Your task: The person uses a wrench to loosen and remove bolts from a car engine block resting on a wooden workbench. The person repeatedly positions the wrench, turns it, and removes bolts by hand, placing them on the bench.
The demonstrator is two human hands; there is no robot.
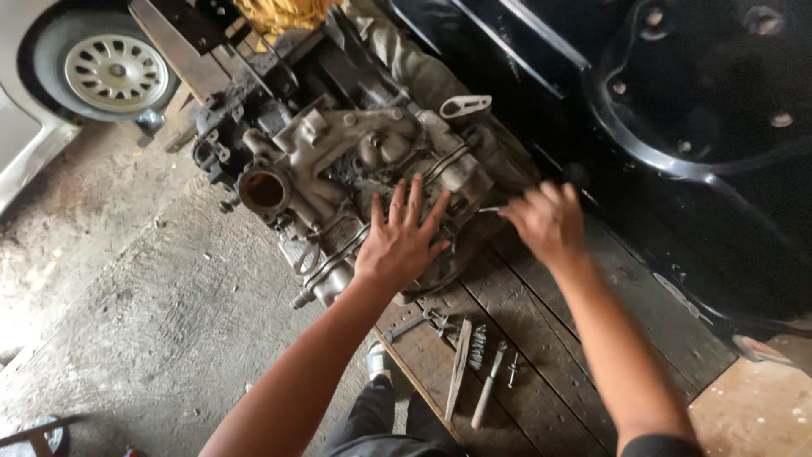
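A grimy metal engine block point(330, 161) rests at the far end of a worn wooden bench point(541, 355). My left hand point(402, 237) lies flat on the block's near side with fingers spread, holding nothing. My right hand point(545, 222) hovers just right of the block with fingers curled around a thin metal rod point(489, 209) that points toward the engine. A round open port point(264, 190) shows on the block's left end.
Loose tools point(474, 364) lie on the bench near me: a wrench, a spring, a flat strip and small bolts. A dark car body point(702, 127) stands on the right. A wheel point(114, 72) is at top left above the concrete floor point(144, 322).
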